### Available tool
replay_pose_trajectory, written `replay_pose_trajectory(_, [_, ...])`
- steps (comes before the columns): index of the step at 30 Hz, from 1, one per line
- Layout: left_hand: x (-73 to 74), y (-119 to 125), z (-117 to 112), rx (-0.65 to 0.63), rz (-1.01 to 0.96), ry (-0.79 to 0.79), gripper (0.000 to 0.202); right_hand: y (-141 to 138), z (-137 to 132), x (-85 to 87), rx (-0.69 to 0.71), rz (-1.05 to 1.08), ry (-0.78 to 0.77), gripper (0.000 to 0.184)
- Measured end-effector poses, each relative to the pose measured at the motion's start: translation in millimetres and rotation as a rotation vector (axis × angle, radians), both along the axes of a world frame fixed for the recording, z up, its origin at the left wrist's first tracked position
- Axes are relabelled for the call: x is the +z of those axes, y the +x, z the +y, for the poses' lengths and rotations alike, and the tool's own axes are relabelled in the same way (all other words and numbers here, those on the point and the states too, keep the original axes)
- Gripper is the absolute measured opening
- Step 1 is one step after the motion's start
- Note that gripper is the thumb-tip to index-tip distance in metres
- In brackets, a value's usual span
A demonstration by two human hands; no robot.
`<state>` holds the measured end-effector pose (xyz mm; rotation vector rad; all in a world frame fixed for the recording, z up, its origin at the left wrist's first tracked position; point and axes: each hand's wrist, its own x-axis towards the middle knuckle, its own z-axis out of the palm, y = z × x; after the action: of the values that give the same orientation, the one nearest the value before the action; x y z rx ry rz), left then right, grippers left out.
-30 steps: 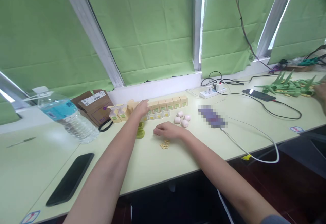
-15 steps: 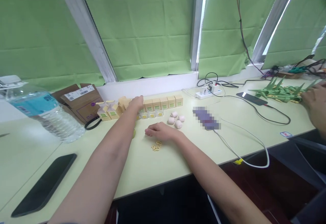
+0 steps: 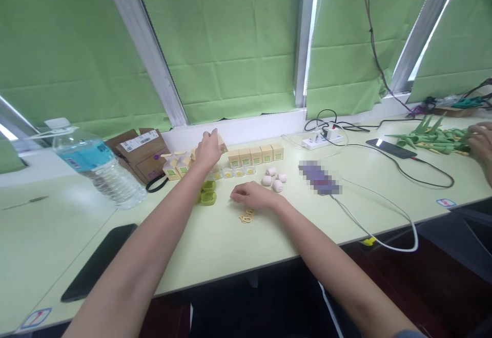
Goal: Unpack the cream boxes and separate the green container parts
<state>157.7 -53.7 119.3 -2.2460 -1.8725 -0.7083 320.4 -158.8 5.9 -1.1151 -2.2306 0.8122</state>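
My left hand [image 3: 209,151] is raised at the back of the table, its fingers closed on a small cream-coloured box [image 3: 222,143], mostly hidden behind them. To its right runs a row of similar boxes with green labels [image 3: 255,155]. Small clear pieces with yellow marks [image 3: 239,172] stand in front of that row. My right hand [image 3: 251,195] rests on the table with curled fingers; what they hold, if anything, is hidden. Just below it lie yellow loop-shaped pieces [image 3: 247,216]. Green cup-like pieces [image 3: 208,193] sit between my arms, and pale pink rounded pieces [image 3: 274,179] lie right of my right hand.
House-shaped boxes [image 3: 177,166] stand at the left beside a cardboard carton [image 3: 144,156] and a water bottle [image 3: 102,166]. A black phone [image 3: 98,263] lies nearer. Rightward are a pixelated device [image 3: 320,177], cables, a power strip [image 3: 321,142], green pieces [image 3: 430,137] and another person's hand [image 3: 482,145].
My left hand has lifted from the row with a box between its fingers. My right hand has stayed nearly in place. The view has shifted slightly left, uncovering the green cup-like pieces.
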Motion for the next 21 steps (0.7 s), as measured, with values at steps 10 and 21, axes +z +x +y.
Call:
replay_pose_trajectory(10, [-40.1, -7, -62, -0.159, -0.618, 0.056, 0.051, -2, 4, -8.8, -0.236, 0.161, -0.111, 0.046])
replay_pose_trajectory(21, [-112.8, -7, -86, -0.352, -0.742, 0.219, 0.042, -5, 11, -14.4, -0.241, 0.563, -0.347, 0.037])
